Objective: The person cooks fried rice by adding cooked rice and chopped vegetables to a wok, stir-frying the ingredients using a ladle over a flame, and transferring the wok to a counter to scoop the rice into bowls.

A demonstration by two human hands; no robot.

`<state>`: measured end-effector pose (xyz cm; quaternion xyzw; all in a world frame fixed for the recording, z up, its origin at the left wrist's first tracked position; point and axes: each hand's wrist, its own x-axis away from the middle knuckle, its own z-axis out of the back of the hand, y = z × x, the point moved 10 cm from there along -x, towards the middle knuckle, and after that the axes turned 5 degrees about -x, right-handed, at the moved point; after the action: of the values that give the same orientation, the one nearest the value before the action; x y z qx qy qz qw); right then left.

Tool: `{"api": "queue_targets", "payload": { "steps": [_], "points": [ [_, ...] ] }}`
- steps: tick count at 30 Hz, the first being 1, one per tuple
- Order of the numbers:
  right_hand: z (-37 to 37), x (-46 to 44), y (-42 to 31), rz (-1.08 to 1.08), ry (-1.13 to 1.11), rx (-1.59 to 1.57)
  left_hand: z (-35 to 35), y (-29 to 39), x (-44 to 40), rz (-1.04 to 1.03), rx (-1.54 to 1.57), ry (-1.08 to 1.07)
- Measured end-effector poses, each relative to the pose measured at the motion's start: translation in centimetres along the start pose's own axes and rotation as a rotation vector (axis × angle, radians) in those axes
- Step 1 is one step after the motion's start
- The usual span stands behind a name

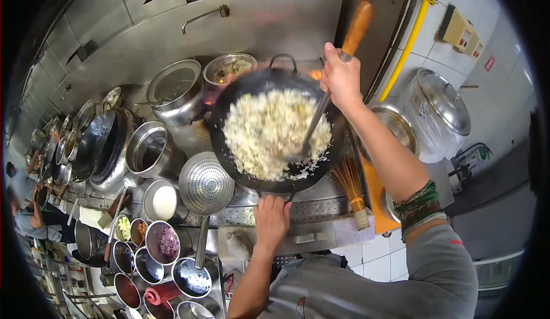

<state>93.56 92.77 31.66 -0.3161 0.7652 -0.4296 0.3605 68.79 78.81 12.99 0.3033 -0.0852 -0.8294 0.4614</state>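
Observation:
A large black wok (220, 141) sits on the stove before me, holding a heap of pale yellow, rice-like food (269, 130) blurred by motion. My right hand (342, 75) is closed round the metal shaft of a long wok ladle (318, 118), just below its wooden handle. The ladle's head is down in the food at the wok's right side, blurred and partly buried. At the wok's near edge, my left hand (271, 220) is closed on the near loop handle (277, 195); its fingers partly hide that handle.
Left of the wok lie a perforated strainer (206, 182), a steel pot (150, 150) and bowls of ingredients, including chopped purple onion (168, 243). A bamboo brush (350, 190) stands to the right. Flames (316, 74) show behind the wok. Another person (34, 219) is at far left.

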Motion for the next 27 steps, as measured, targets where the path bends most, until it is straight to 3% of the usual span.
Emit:
{"api": "queue_targets", "payload": {
  "steps": [3, 6, 9, 12, 14, 16, 18, 19, 22, 25, 27],
  "points": [
    [0.9, 1.5, -2.6, 0.199, -0.025, -0.038, 2.0, 1.4, 2.7, -0.071, 0.044, 0.024],
    [1.7, 1.9, -0.8, 0.174, -0.079, -0.088, 4.1, 1.5, -0.5, -0.013, 0.040, 0.023],
    [1.3, -0.9, -0.7, 0.079, -0.006, -0.047, 0.9, 0.3, -4.3, -0.034, 0.020, 0.028],
    [-0.1, -1.6, -4.7, 0.105, -0.014, 0.001, -0.4, -1.3, -3.8, -0.047, 0.184, 0.069],
    [0.0, -1.9, -6.4, 0.147, -0.083, -0.107, 1.6, -2.8, -3.3, 0.016, 0.517, 0.243],
    [1.0, -1.8, -5.5, 0.216, -0.048, -0.163, 3.2, -3.0, -3.1, 0.063, 0.441, 0.266],
    [1.2, -2.4, 3.2, 0.156, 0.029, -0.090, 4.0, -2.9, -3.4, 0.109, 0.307, 0.250],
    [0.1, -3.8, 6.6, -0.029, -0.132, -0.250, 3.6, -3.0, -3.6, 0.125, 0.265, 0.207],
    [-3.0, -8.0, 5.4, -0.195, -0.149, -0.196, 3.7, -1.6, -4.5, 0.099, 0.139, 0.144],
    [-4.4, -7.4, 1.3, -0.062, -0.200, -0.324, 3.5, -0.8, -4.6, 0.061, 0.074, 0.089],
    [-3.6, -6.6, 6.8, -0.085, -0.092, -0.312, 3.7, 1.0, -5.7, -0.001, 0.047, 0.059]
  ]
}}
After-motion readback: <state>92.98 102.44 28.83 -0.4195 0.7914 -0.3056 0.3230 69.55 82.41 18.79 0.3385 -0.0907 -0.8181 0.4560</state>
